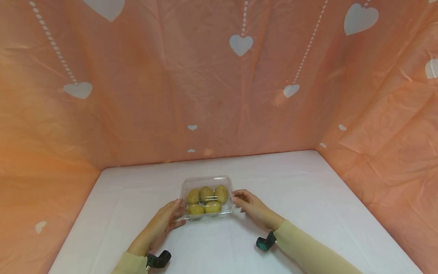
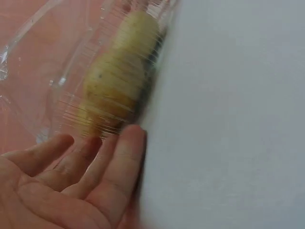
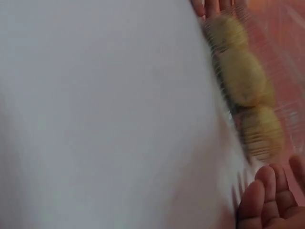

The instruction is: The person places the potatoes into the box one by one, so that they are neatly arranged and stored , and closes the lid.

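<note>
A clear plastic box [image 1: 207, 179] stands on the white table, with several yellow-green oval pieces of produce [image 1: 207, 194] lying in two rows inside. Against its left side is my left hand [image 1: 166, 217], fingers extended and only slightly bent; the left wrist view has the fingertips [image 2: 131, 136] right at the box's ribbed wall. On the opposite side my right hand [image 1: 254, 207] reaches the box's right edge with fingers gently bent. The right wrist view shows those fingertips [image 3: 252, 195] close beside the lower end of the box. Both hands flank the box without wrapping round it.
The white-covered table [image 1: 273, 175] spreads around the box. Orange cloth with white hearts [image 1: 205, 95] hangs behind and on both sides, meeting the table's edges. A dark band with a small device [image 1: 159, 259] sits on the left wrist, another device [image 1: 266, 242] on the right.
</note>
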Motion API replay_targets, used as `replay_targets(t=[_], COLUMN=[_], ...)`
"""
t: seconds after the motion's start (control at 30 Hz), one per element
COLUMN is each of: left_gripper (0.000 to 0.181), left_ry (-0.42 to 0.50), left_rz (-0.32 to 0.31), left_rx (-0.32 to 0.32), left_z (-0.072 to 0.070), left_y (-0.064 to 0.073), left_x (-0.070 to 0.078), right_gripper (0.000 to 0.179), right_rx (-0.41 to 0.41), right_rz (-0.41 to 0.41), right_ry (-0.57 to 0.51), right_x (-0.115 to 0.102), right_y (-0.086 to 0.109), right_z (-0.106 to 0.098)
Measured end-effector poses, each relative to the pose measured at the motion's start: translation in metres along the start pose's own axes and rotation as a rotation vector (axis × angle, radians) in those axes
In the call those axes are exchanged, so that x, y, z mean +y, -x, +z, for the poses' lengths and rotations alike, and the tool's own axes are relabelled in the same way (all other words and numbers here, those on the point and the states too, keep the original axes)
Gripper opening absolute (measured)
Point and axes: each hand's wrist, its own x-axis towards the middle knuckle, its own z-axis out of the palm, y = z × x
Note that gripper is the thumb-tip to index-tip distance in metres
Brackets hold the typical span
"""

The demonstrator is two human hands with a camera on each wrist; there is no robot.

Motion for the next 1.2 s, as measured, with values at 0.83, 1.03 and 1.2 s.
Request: replay_targets(t=[0.83, 1.03, 1.2], left_gripper=[0.062, 0.063, 0.064], left_ry=[-0.127, -0.116, -0.124], left_rz=[-0.014, -0.035, -0.039], left_rx=[0.014, 0.028, 0.023], left_z=[-0.002, -0.001, -0.001], left_y=[-0.002, -0.003, -0.005], left_x=[-0.018, -0.020, -0.020], right_gripper=[0.021, 0.020, 0.015], right_rx=[-0.057, -0.080, -0.099], right_rz=[0.017, -0.007, -0.007], right_ry=[-0.008, -0.028, -0.043], right_x=[0.004, 0.003, 0.004], right_y=[0.000, 0.000, 0.001], right_z=[0.010, 0.009, 0.008])
